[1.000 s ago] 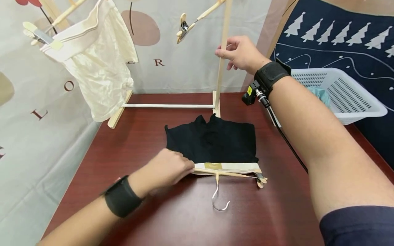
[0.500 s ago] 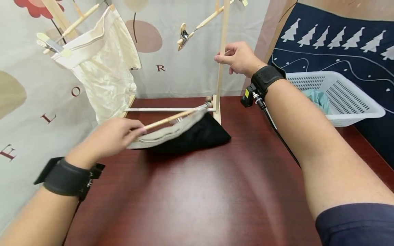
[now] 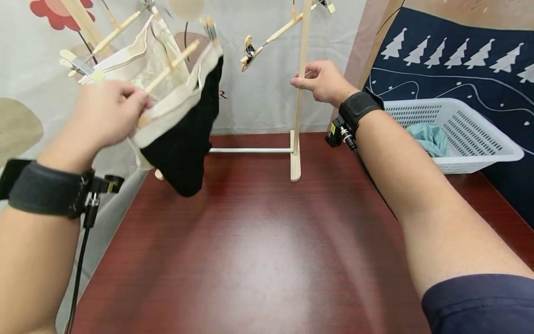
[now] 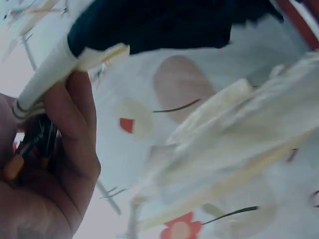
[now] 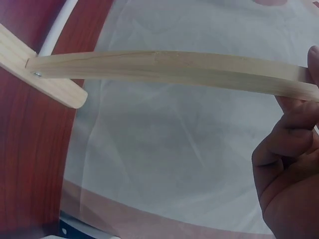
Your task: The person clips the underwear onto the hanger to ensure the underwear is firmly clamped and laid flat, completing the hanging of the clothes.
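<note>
My left hand (image 3: 106, 113) grips one end of a wooden clip hanger (image 3: 177, 62), lifted above the table at the left. Black shorts (image 3: 183, 144) with a white waistband hang tilted from that hanger, a clip holding the far corner. In the left wrist view, my fingers (image 4: 75, 129) curl around the waistband end and the metal clip. Just behind them, cream shorts (image 3: 121, 62) hang on another hanger, partly covered. With thumb and fingers, my right hand (image 3: 327, 82) pinches the rack's wooden upright (image 3: 300, 109); the right wrist view shows this grip on the upright (image 5: 174, 69) too.
Another clip hanger (image 3: 283, 28) hangs on the rack beside the right upright. A white rod (image 3: 254, 150) joins the rack's feet low down. At the right stands a white plastic basket (image 3: 479, 164) with a teal cloth (image 3: 429, 139) inside. Beneath everything lies the reddish-brown table (image 3: 267, 241).
My left hand has lifted the hanger with the black shorts off the table, turned it and carried it up and left, in front of the cream shorts. My right hand stays on the upright.
</note>
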Motion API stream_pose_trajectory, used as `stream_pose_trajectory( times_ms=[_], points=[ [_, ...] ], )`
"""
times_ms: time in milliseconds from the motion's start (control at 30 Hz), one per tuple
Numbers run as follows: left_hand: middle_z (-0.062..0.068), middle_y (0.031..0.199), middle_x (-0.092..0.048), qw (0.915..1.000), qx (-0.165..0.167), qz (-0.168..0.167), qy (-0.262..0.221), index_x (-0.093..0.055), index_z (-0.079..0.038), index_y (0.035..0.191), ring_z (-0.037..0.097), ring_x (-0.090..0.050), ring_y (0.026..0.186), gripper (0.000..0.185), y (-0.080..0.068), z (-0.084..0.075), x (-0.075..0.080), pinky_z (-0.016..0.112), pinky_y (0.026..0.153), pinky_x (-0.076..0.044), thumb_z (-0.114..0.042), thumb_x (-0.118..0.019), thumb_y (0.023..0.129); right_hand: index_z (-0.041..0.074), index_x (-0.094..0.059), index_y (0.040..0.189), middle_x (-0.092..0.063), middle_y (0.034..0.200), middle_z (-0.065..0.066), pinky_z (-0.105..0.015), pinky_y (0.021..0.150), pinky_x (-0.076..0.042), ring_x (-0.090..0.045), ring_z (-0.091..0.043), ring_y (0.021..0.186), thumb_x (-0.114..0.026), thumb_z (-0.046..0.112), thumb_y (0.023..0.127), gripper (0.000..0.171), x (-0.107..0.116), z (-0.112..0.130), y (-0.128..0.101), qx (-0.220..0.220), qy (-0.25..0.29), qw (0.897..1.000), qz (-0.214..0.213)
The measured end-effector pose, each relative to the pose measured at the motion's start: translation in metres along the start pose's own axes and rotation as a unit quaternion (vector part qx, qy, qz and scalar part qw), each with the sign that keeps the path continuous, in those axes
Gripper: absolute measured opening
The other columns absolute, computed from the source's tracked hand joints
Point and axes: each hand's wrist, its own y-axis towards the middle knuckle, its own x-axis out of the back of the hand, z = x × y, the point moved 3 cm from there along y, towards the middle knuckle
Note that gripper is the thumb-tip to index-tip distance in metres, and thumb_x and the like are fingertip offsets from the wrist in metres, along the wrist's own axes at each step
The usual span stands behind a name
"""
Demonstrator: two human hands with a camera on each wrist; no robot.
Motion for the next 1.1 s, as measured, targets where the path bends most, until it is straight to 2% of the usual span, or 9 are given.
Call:
stream_pose_trajectory(
  times_ms=[200, 267, 367, 500, 633, 800, 967, 1033, 1100],
  points=[
    [0.006, 0.083, -0.059, 0.9962, 0.083, -0.027, 0.002, -0.074, -0.014, 0.106, 0.028, -0.047, 0.086, 0.045, 0.044, -0.011, 0.032, 0.036, 0.06, -0.036, -0.039, -0.037, 0.1, 0.016, -0.072, 0.106, -0.066, 0.086, 0.005, -0.026, 0.054, -0.031, -0.038, -0.012, 0.064, -0.072, 0.039, 0.091, 0.028, 0.002, -0.005, -0.001, 0.004, -0.033, 0.999, -0.01],
    [-0.006, 0.072, -0.055, 0.9945, 0.099, -0.034, -0.001, -0.072, -0.024, 0.095, 0.025, -0.046, 0.084, 0.039, 0.056, -0.01, 0.037, 0.035, 0.061, -0.036, -0.04, -0.037, 0.1, 0.015, -0.072, 0.107, -0.066, 0.085, 0.004, -0.027, 0.059, -0.032, -0.042, -0.013, 0.073, -0.071, 0.039, 0.091, 0.029, 0.002, -0.005, -0.002, 0.006, -0.042, 0.999, -0.012],
    [-0.016, 0.065, -0.046, 0.9925, 0.118, -0.031, -0.011, -0.067, -0.035, 0.092, 0.021, -0.044, 0.08, 0.032, 0.068, -0.007, 0.038, 0.034, 0.061, -0.036, -0.04, -0.037, 0.099, 0.015, -0.072, 0.11, -0.068, 0.088, 0.005, -0.029, 0.066, -0.033, -0.046, -0.015, 0.086, -0.071, 0.039, 0.092, 0.03, 0.001, -0.005, -0.003, 0.01, -0.045, 0.999, -0.012],
    [-0.008, 0.076, -0.049, 0.989, 0.144, -0.028, -0.019, -0.068, -0.037, 0.094, 0.02, -0.044, 0.079, 0.03, 0.074, -0.002, 0.033, 0.033, 0.06, -0.038, -0.039, -0.038, 0.099, 0.016, -0.071, 0.109, -0.068, 0.09, 0.007, -0.03, 0.073, -0.035, -0.049, -0.016, 0.094, -0.069, 0.04, 0.093, 0.028, 0.0, -0.004, -0.004, 0.016, -0.051, 0.998, -0.013],
    [0.007, 0.102, -0.052, 0.985, 0.169, -0.017, -0.03, -0.065, -0.033, 0.087, 0.024, -0.047, 0.082, 0.028, 0.076, 0.006, 0.025, 0.031, 0.057, -0.045, -0.038, -0.04, 0.098, 0.016, -0.07, 0.109, -0.066, 0.09, 0.006, -0.03, 0.076, -0.035, -0.049, -0.015, 0.094, -0.068, 0.041, 0.093, 0.029, 0.001, -0.003, -0.005, 0.025, -0.055, 0.998, -0.019],
    [0.019, 0.1, -0.054, 0.9863, 0.163, -0.023, -0.013, -0.07, -0.006, 0.107, 0.034, -0.051, 0.082, 0.045, 0.073, 0.008, 0.022, 0.033, 0.052, -0.042, -0.038, -0.04, 0.097, 0.014, -0.071, 0.111, -0.064, 0.089, 0.007, -0.031, 0.078, -0.033, -0.048, -0.014, 0.095, -0.068, 0.04, 0.094, 0.032, 0.005, -0.003, -0.007, 0.033, -0.051, 0.998, -0.026],
    [0.035, 0.127, -0.054, 0.9863, 0.123, -0.098, 0.05, -0.059, 0.001, 0.132, 0.053, -0.044, 0.122, 0.054, 0.061, -0.005, 0.018, 0.055, 0.079, -0.039, -0.033, -0.038, 0.096, 0.014, -0.07, 0.109, -0.064, 0.086, 0.006, -0.031, 0.076, -0.033, -0.046, -0.015, 0.091, -0.067, 0.04, 0.094, 0.03, 0.004, -0.003, -0.009, 0.039, -0.054, 0.997, -0.032],
    [0.029, 0.137, -0.052, 0.9807, 0.1, -0.159, 0.054, -0.056, -0.003, 0.138, 0.049, -0.038, 0.134, 0.054, 0.054, -0.012, 0.013, 0.061, 0.1, -0.031, -0.033, -0.04, 0.096, 0.014, -0.069, 0.108, -0.064, 0.087, 0.004, -0.03, 0.076, -0.033, -0.046, -0.016, 0.091, -0.067, 0.04, 0.094, 0.029, 0.002, -0.004, -0.009, 0.044, -0.053, 0.997, -0.029],
    [0.024, 0.139, -0.052, 0.9675, 0.042, -0.246, 0.041, -0.059, -0.005, 0.134, 0.043, -0.036, 0.137, 0.05, 0.044, -0.022, 0.004, 0.061, 0.111, -0.018, -0.035, -0.042, 0.097, 0.015, -0.069, 0.107, -0.065, 0.087, 0.004, -0.03, 0.077, -0.034, -0.046, -0.015, 0.092, -0.067, 0.04, 0.094, 0.029, 0.0, -0.004, -0.009, 0.044, -0.047, 0.998, -0.026]
  ],
)
